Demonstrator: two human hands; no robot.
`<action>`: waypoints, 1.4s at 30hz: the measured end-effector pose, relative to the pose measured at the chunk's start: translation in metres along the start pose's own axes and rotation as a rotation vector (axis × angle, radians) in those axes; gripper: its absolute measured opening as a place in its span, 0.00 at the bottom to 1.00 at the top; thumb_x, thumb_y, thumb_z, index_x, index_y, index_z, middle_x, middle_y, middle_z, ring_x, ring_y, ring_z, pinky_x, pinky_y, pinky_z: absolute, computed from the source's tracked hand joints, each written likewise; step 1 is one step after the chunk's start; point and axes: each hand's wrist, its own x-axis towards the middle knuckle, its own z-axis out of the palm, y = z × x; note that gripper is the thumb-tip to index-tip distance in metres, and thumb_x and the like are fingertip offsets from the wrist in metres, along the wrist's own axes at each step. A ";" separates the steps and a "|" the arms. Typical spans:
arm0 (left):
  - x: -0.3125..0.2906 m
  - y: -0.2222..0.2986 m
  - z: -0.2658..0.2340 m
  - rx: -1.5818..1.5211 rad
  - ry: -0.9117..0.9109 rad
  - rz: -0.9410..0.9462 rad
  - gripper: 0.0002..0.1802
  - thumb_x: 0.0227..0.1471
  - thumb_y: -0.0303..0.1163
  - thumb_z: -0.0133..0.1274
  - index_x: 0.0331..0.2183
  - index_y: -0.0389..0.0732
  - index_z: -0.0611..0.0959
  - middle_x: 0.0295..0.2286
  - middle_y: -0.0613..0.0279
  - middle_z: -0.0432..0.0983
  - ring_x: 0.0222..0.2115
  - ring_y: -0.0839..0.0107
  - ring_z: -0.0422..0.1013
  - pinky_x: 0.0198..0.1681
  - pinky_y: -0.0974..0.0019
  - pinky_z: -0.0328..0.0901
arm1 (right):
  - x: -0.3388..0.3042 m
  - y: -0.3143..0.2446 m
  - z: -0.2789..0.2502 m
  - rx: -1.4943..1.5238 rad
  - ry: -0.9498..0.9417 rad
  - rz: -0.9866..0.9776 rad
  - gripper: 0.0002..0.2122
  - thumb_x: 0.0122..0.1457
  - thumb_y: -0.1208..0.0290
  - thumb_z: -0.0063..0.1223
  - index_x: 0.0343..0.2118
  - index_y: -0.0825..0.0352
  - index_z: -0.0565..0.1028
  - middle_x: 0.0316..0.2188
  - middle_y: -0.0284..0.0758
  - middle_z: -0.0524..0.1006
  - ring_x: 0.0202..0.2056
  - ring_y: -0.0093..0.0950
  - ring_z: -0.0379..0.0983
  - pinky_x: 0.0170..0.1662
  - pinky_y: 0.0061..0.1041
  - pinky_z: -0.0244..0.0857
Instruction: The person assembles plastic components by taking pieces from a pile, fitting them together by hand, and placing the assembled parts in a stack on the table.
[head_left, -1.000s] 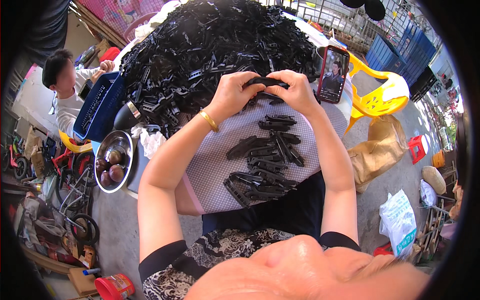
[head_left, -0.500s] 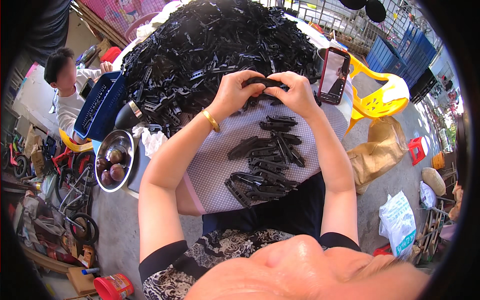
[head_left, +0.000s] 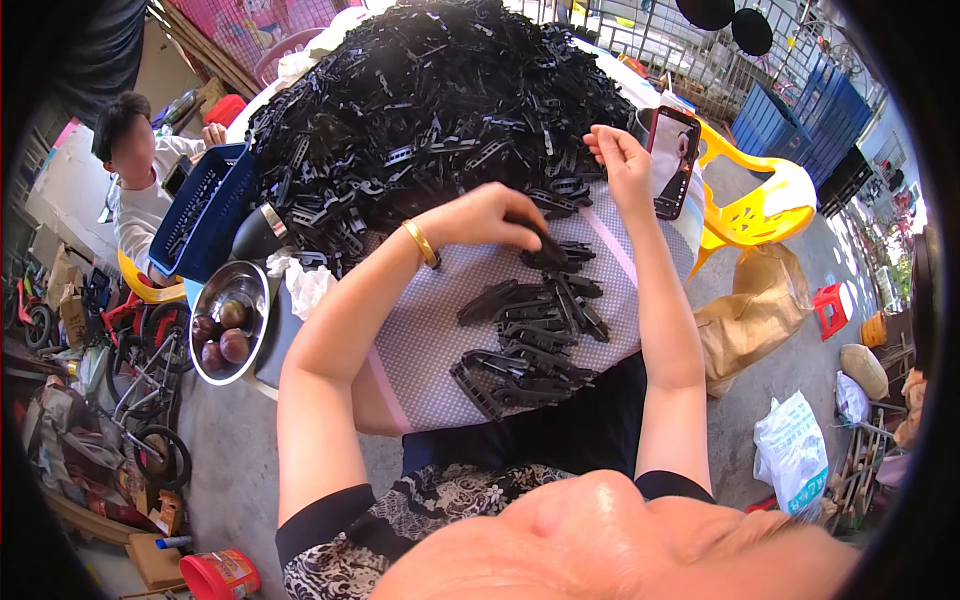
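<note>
My left hand (head_left: 490,216), with a gold bangle at its wrist, is closed on a slim black plastic piece (head_left: 543,250). It holds the piece low over the top of several similar black pieces (head_left: 535,330) laid in a loose column on the dotted cloth (head_left: 420,300). Raised at the right edge of the big heap of black plastic pieces (head_left: 430,110), beside the phone, is my right hand (head_left: 622,165). Its fingers are loosely bent and apart, and nothing shows in them.
A propped phone (head_left: 670,160) stands right of the heap. To the left are a blue basket (head_left: 205,215), a steel bowl (head_left: 262,320) of dark round fruit and crumpled tissue (head_left: 305,285). Another person sits beyond the basket. A yellow chair (head_left: 760,200) stands at right.
My hands have parted from the black piece they held together. The left has brought it down toward the column; the right has let go and moved up and right.
</note>
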 end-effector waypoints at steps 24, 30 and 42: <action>0.020 -0.024 0.052 0.875 0.517 0.151 0.09 0.38 0.28 0.52 0.28 0.40 0.74 0.26 0.62 0.67 0.33 0.64 0.65 0.35 0.65 0.65 | 0.011 0.035 0.000 -0.975 -0.317 -0.201 0.15 0.49 0.77 0.43 0.41 0.61 0.74 0.41 0.39 0.71 0.40 0.40 0.69 0.44 0.34 0.64; 0.016 -0.021 0.057 0.811 0.550 0.157 0.10 0.41 0.29 0.51 0.31 0.41 0.73 0.26 0.62 0.67 0.33 0.65 0.66 0.36 0.64 0.64 | 0.008 0.032 0.004 -0.810 -0.155 -0.104 0.09 0.52 0.68 0.49 0.30 0.67 0.77 0.30 0.40 0.75 0.33 0.37 0.72 0.38 0.31 0.65; 0.013 -0.013 0.061 0.441 0.698 0.280 0.15 0.43 0.25 0.53 0.38 0.37 0.74 0.32 0.55 0.70 0.34 0.57 0.68 0.38 0.62 0.65 | 0.002 0.023 0.002 -0.588 0.056 -0.037 0.11 0.49 0.73 0.54 0.36 0.68 0.75 0.25 0.34 0.77 0.29 0.25 0.73 0.36 0.23 0.66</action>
